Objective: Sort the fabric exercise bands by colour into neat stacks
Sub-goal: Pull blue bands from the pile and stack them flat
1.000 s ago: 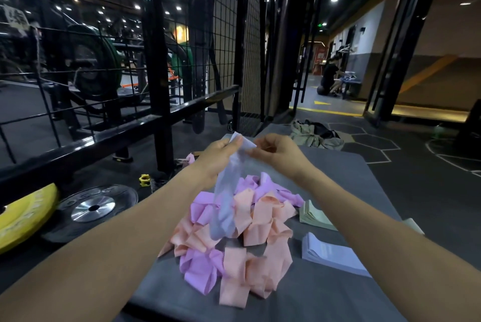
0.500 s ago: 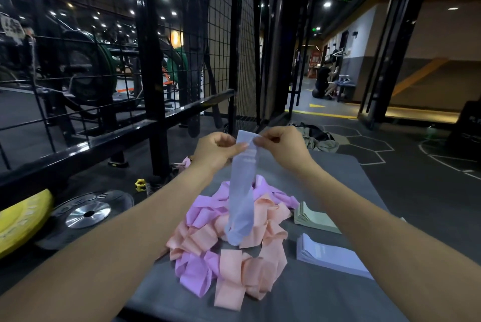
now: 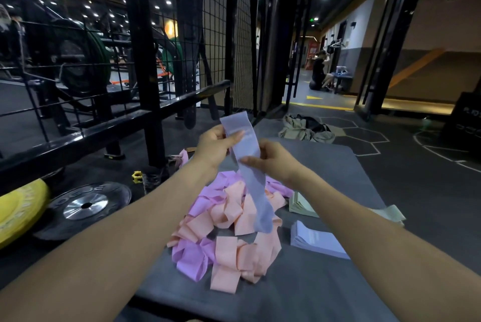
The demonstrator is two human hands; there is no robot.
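Lavender band (image 3: pixel 250 165) above pile (image 3: pixel 229 228)

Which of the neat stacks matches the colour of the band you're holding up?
The blue stack, nearest you on the right. The held band is the same pale blue; the green stack behind it is not.

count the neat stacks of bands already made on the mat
2 clear ones: a blue-grey stack nearest the right forearm, and a green stack just behind it. A green piece past the forearm may be a third.
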